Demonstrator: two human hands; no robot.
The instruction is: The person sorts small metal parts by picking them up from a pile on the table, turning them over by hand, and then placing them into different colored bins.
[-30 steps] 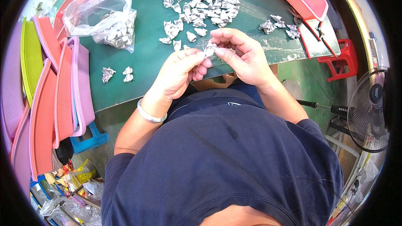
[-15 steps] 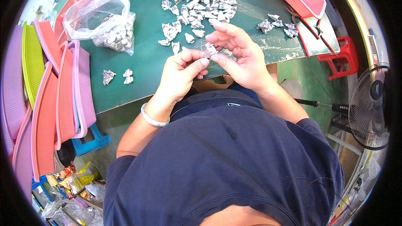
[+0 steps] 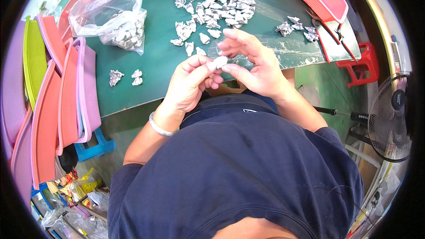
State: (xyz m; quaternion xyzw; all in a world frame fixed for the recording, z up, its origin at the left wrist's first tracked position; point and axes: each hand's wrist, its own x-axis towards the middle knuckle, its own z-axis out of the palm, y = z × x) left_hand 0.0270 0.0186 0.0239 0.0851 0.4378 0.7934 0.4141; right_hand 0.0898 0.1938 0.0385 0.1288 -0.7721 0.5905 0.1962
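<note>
My left hand (image 3: 185, 84) pinches a small silver-grey metal casting (image 3: 220, 62) between thumb and fingers, just above the table's near edge. On its other side, my right hand (image 3: 261, 71) is open, fingers apart and slightly curved. The right thumb tip is beside the casting; whether it touches, I cannot tell. Beyond both hands a heap of similar castings (image 3: 217, 0) spreads over the green table (image 3: 155, 71), with several strays nearest me. A clear plastic bag (image 3: 104, 30) holding more castings lies to the left. Nearer me on that side are a few loose castings (image 3: 116, 78).
Pink and purple plastic baskets (image 3: 46, 119) are stacked at the left, above a blue stool (image 3: 95, 148). At the right are a pink basket (image 3: 325, 4), red-handled pliers (image 3: 324, 33), several castings (image 3: 284, 28), a red stool (image 3: 367, 64) and a fan (image 3: 389, 115).
The casting has turned in my left fingers and now shows a paler face. My hands have shifted only slightly. The whole view has moved a little.
</note>
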